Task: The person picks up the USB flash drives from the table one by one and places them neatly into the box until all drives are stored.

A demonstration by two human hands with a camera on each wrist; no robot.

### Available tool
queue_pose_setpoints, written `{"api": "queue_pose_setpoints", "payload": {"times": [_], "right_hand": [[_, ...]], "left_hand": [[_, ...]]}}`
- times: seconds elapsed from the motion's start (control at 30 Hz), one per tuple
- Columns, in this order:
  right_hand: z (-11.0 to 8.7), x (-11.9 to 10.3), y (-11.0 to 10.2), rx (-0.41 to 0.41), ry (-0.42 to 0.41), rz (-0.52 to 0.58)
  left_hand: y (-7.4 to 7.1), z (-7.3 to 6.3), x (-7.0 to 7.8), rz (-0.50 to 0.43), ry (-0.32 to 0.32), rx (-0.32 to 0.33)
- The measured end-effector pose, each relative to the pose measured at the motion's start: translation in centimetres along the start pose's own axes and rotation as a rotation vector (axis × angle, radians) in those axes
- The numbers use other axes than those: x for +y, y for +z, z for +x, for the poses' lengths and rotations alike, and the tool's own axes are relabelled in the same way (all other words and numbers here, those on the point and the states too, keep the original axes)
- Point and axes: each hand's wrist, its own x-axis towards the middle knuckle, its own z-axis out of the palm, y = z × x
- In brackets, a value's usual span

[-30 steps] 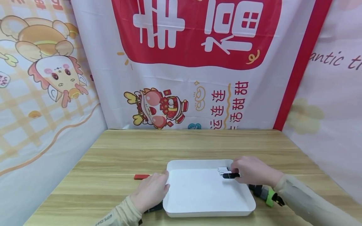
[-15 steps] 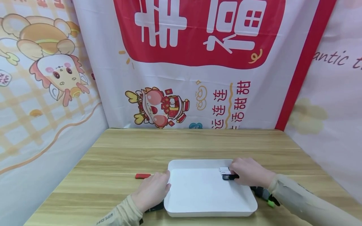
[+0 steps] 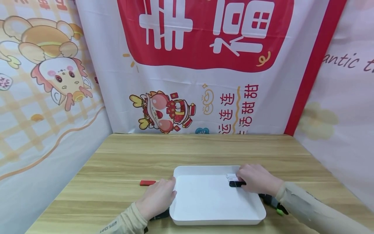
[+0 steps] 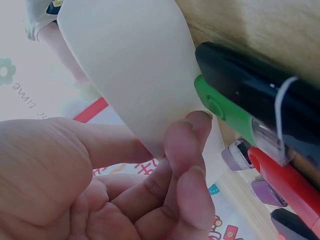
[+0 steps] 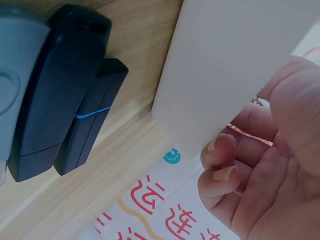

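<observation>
My left hand point(image 3: 157, 196) grips the left wall of a white tray point(image 3: 216, 220), with thumb and fingers on either side of the rim in the left wrist view. At the tray's far right corner, my right hand point(image 3: 257, 178) reaches over the wall and holds the end of a black USB stick point(image 3: 235, 184), which lies at the tray bottom. Two white USB sticks point(image 3: 231, 175) lie just beyond it, partly covered by the fingers. In the right wrist view two curled fingertips point(image 5: 220, 150) show outside the tray wall; the wall hides the thumb and the pinch.
Left of the tray lie a red USB stick point(image 3: 147, 183), a green one point(image 4: 225, 107) and a long black one point(image 4: 250, 80). Along its right side lie a grey one point(image 5: 17, 75) and black ones point(image 5: 62, 90). Printed cloth point(image 3: 204, 78) hangs behind the wooden table point(image 3: 122, 156).
My right hand has lowered the black USB stick slightly, bringing it alongside the white ones, and its forearm has shifted a little left. My left hand keeps its hold on the tray.
</observation>
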Motion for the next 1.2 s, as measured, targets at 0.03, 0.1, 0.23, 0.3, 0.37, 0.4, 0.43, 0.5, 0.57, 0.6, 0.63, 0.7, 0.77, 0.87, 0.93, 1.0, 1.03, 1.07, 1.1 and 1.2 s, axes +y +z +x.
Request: {"api": "queue_pose_setpoints", "payload": {"times": [0.03, 0.1, 0.23, 0.3, 0.37, 0.4, 0.43, 0.5, 0.57, 0.6, 0.63, 0.7, 0.77, 0.87, 0.93, 1.0, 1.03, 1.07, 1.1, 1.2], "right_hand": [[-0.1, 0.0, 0.0, 0.002, 0.001, 0.001], [-0.2, 0.1, 0.1, 0.008, 0.000, 0.005], [-0.7, 0.2, 0.1, 0.035, -0.005, 0.040], [-1.1, 0.2, 0.0, 0.060, 0.004, 0.081], [-1.7, 0.4, -0.3, 0.093, 0.023, 0.132], [-2.0, 0.5, -0.5, 0.108, 0.036, 0.160], [-2.3, 0.6, -0.7, 0.121, 0.050, 0.181], [-3.0, 1.0, -1.3, 0.147, 0.074, 0.220], [-3.7, 1.5, -1.8, 0.167, 0.081, 0.254], [-4.0, 1.8, -2.1, 0.176, 0.081, 0.267], [-4.3, 2.1, -2.3, 0.187, 0.071, 0.275], [-4.9, 2.9, -2.8, 0.205, 0.046, 0.303], [-5.5, 3.8, -3.0, 0.222, 0.024, 0.320], [-6.4, 5.2, -3.1, 0.214, 0.008, 0.364], [-7.1, 6.2, -3.0, 0.196, 0.012, 0.384], [-7.9, 7.2, -2.9, 0.171, 0.016, 0.409], [-8.4, 7.7, -2.7, 0.164, 0.016, 0.418], [-8.8, 8.2, -2.6, 0.157, 0.015, 0.423], [-9.2, 8.6, -2.5, 0.156, 0.009, 0.425], [-10.3, 9.9, -2.3, 0.179, -0.001, 0.409]], "left_hand": [[0.0, 0.0, 0.0, 0.000, 0.002, 0.000], [0.1, 0.1, 0.1, -0.004, 0.002, -0.007], [0.1, 0.2, 0.2, -0.014, -0.012, -0.031], [0.1, 0.1, 0.3, -0.020, -0.022, -0.041], [0.1, 0.1, 0.3, -0.018, -0.022, -0.038], [0.1, 0.1, 0.3, -0.016, -0.019, -0.036], [0.2, 0.1, 0.4, -0.016, -0.018, -0.035], [0.2, 0.2, 0.4, -0.014, -0.013, -0.030], [0.3, 0.3, 0.5, -0.013, -0.009, -0.024], [0.3, 0.4, 0.5, -0.016, -0.010, -0.025], [0.3, 0.4, 0.5, -0.020, -0.014, -0.026], [0.3, 0.4, 0.4, -0.019, -0.023, -0.026], [0.3, 0.4, 0.4, -0.012, -0.033, -0.027], [0.2, 0.3, 0.3, -0.003, -0.046, -0.025], [0.2, 0.2, 0.2, -0.005, -0.046, -0.026], [0.2, 0.1, 0.2, -0.013, -0.038, -0.027], [0.2, 0.1, 0.2, -0.015, -0.034, -0.029], [0.2, 0.1, 0.2, -0.017, -0.030, -0.031], [0.2, 0.0, 0.2, -0.020, -0.026, -0.033], [0.2, 0.0, 0.2, -0.010, -0.013, -0.018]]}}
